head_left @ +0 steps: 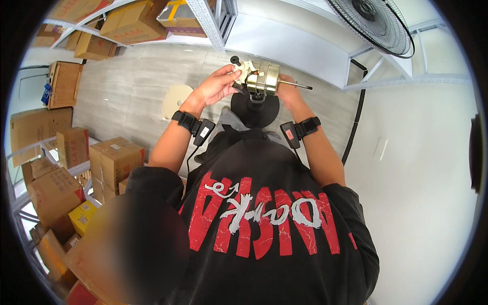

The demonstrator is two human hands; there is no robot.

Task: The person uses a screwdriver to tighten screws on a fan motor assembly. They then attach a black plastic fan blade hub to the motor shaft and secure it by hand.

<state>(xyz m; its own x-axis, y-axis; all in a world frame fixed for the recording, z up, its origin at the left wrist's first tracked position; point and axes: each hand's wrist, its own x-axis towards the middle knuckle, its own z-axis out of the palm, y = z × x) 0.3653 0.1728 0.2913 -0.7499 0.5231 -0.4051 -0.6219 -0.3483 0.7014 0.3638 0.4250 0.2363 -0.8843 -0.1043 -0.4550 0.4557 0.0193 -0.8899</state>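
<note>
An electric fan motor (268,78) with a brass-coloured casing sits on a black neck above a round black base (265,116). Its metal shaft (300,85) points right and ends in a dark tip. On the left end is a cream plastic gear housing (246,69), topped by a black knob (235,60). My left hand (219,85) is closed on that housing, thumb at the front. Against the right end of the motor, below the shaft, lies my right hand (288,93); the motor hides most of its fingers.
Cardboard boxes (116,160) crowd the shelving on the left, with more on a rack (211,23) at the far left. A caged fan (373,23) stands at the far right. A cream round disc (176,100) lies on the grey floor; a black cable (354,127) runs along the right wall.
</note>
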